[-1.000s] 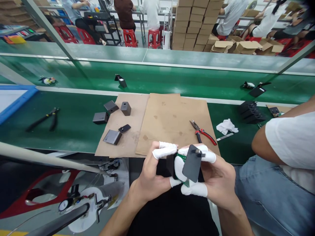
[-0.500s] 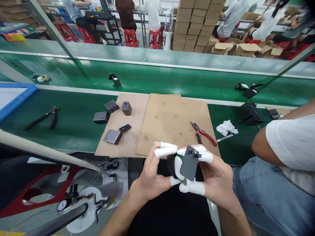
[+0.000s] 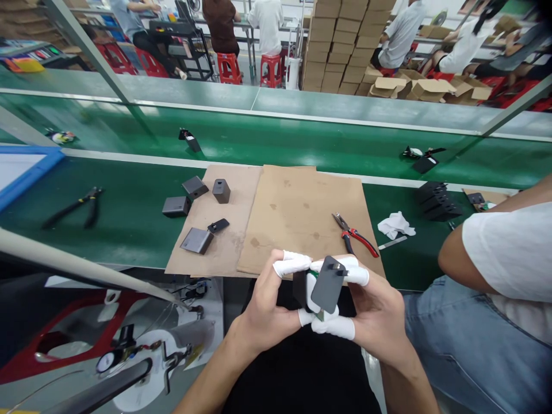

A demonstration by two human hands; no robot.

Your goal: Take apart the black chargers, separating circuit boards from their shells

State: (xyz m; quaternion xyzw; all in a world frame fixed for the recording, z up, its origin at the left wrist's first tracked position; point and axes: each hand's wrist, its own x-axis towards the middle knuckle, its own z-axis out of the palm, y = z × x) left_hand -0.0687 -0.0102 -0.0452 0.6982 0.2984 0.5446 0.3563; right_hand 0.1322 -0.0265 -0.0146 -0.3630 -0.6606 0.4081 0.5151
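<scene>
Both my hands meet over my lap, just in front of the table edge, and wear white finger cots. My right hand (image 3: 375,313) grips a dark grey charger cover (image 3: 326,286) with plug prongs, tilted upright. My left hand (image 3: 269,305) holds the black charger body (image 3: 299,286) against it, where a bit of green circuit board shows. Red-handled pliers (image 3: 356,234) lie on the brown cardboard sheet (image 3: 302,215) just beyond my hands.
Several grey charger shells (image 3: 196,240) lie on the left cardboard. Black pliers (image 3: 73,208) rest on the green belt at left, a white rag (image 3: 395,224) and stacked black parts (image 3: 437,201) at right. A co-worker's arm and leg (image 3: 495,287) sit close on my right.
The cover in my right hand has tilted and pressed closer to the body. Loose parts on the far conveyor belt have drifted left.
</scene>
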